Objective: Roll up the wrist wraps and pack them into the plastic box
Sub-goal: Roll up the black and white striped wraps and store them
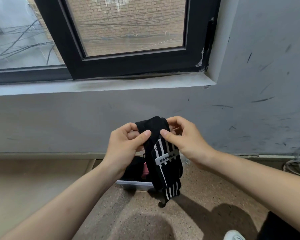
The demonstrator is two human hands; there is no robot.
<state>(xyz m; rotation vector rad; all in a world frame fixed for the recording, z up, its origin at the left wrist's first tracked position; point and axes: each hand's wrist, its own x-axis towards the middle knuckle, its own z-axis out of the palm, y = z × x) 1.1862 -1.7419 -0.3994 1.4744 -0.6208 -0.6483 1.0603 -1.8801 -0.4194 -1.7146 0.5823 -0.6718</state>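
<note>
While the left hand (126,144) and right hand (184,137) pinch its top end, the wrist wrap (164,163) hangs mostly unrolled over the plastic box (135,184).
Dark items (133,168) already lie in the box; this wrap's rolling looks barely begun, and its packing is not yet done.

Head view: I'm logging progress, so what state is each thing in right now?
wrist wrap: mostly unrolled, top held up, tail hanging in front of the box.
plastic box: open, dark items inside.
left hand: pinching the wrap's top.
right hand: pinching the wrap's top.
</note>
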